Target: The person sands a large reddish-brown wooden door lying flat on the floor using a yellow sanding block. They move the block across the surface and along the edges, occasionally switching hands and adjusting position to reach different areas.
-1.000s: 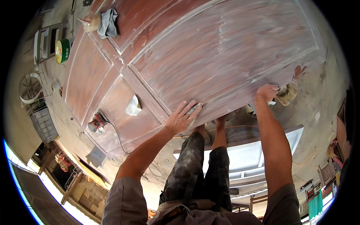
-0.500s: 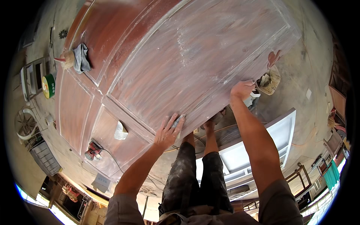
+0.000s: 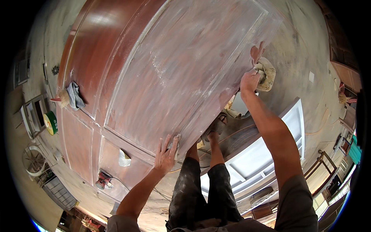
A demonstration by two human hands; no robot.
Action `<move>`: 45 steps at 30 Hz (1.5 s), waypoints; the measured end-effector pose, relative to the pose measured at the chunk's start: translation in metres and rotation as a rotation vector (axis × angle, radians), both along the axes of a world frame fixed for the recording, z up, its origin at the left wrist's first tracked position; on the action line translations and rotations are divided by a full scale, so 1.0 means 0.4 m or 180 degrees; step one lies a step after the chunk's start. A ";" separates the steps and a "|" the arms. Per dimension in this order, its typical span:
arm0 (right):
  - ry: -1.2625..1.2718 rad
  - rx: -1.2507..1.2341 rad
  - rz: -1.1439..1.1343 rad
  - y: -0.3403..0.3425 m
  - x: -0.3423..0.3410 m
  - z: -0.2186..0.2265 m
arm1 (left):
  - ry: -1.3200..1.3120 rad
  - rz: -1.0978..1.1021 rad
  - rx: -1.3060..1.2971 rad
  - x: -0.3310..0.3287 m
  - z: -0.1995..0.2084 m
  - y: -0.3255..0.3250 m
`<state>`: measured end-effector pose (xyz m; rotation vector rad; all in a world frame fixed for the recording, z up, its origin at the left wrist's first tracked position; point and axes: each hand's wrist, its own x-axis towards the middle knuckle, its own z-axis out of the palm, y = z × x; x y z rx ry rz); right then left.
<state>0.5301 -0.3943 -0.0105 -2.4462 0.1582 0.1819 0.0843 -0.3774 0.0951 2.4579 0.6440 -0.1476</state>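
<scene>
A large reddish-brown wooden door (image 3: 181, 69), its surface whitened with dust, lies in front of me. Flat on its near edge rests my left hand (image 3: 165, 159), fingers spread, with a small folded piece of sandpaper (image 3: 176, 146) held between fingers and thumb. My right hand (image 3: 250, 81) is closed at the door's right edge and seems to grip it; its fingertips are partly hidden. Beyond that hand hangs a dusty whitish bag (image 3: 266, 74). Another sheet of sandpaper (image 3: 124, 158) lies on the lower left panel.
A red power sander (image 3: 103, 180) with a cord sits at the door's lower left. A grey cloth (image 3: 75, 96) and a brush (image 3: 62, 99) lie on the left side. A green tin (image 3: 50, 122) stands on the floor. A white framed panel (image 3: 251, 162) lies right of my legs.
The view has shifted, so the door appears further left and lower. My left hand still lies on the door with the sandpaper. My right hand has moved slightly further along the right edge.
</scene>
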 end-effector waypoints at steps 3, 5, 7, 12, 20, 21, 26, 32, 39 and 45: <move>0.0505 0.0137 -0.0510 0.064 0.180 0.044 | -0.0224 0.0102 -0.0322 0.166 -0.007 0.038; 0.0773 0.0029 -0.0520 0.103 0.237 0.044 | -0.0193 0.0016 -0.0279 0.228 -0.037 0.048; 0.0756 0.0202 -0.0598 0.103 0.265 0.040 | -0.0194 0.0073 -0.0166 0.174 -0.049 0.011; 0.0521 0.0137 -0.0695 0.127 0.251 0.000 | -0.0454 -0.0048 -0.0275 0.391 -0.057 0.099; 0.0377 -0.0302 -0.0559 0.156 0.216 0.101 | 0.0005 -0.0319 0.0053 0.310 -0.033 0.086; 0.0280 -0.0370 -0.0532 0.144 0.220 0.085 | 0.0063 -0.0355 0.0149 0.264 -0.031 0.071; 0.0367 -0.0517 -0.0526 0.180 0.208 0.100 | -0.0164 -0.0281 0.0398 0.537 -0.084 0.184; 0.0456 -0.0593 -0.0557 0.145 0.206 0.079 | 0.0313 -0.0443 0.0359 0.350 -0.039 0.087; 0.0531 -0.0542 -0.0457 0.190 0.199 0.098 | -0.0293 -0.0232 0.0487 0.716 -0.068 0.202; 0.0409 -0.0510 -0.0571 0.146 0.219 0.073 | -0.0167 0.0212 -0.0108 0.570 -0.003 0.108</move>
